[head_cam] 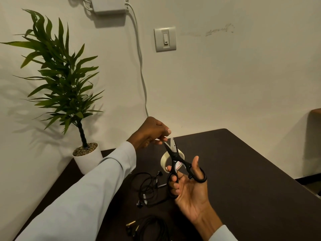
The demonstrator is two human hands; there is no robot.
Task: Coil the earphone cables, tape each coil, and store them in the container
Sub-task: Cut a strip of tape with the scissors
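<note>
My right hand [189,192] grips black-handled scissors [180,164], thumb through one loop and fingers through the other, blades parted and pointing up. My left hand [152,132] is raised above the table and pinches the end of a strip of tape near the blade tips. The pale tape roll [164,158] hangs or stands just behind the scissors, partly hidden by them. Black earphones [149,188] lie loosely tangled on the dark table [251,180] below the hands. A second black earphone cable [152,228] with gold plugs lies coiled at the near edge.
A potted green plant [86,153] in a white pot stands at the table's far left corner against the wall. A white cable [142,75] runs down the wall behind the table. No container is in view.
</note>
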